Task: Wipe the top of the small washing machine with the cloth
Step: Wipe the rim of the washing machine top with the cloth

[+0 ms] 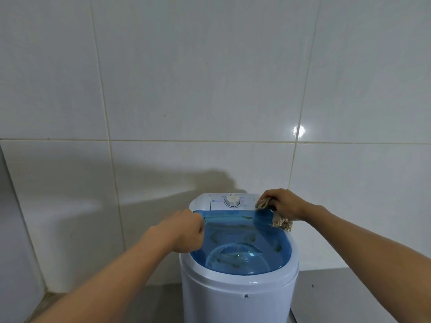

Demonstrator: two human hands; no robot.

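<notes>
A small white washing machine (238,292) stands against the tiled wall, with a see-through blue lid (242,243) and a white control panel with a round dial (232,201) at the back. My right hand (283,202) presses a beige fringed cloth (278,220) onto the machine's back right corner, at the edge of the lid and panel. My left hand (184,231) is closed on the left rim of the machine, beside the lid's back left corner.
White glossy wall tiles (210,89) rise right behind the machine. A grey floor or ledge (345,294) lies to its right, and a corner of the wall (14,217) runs down at the far left.
</notes>
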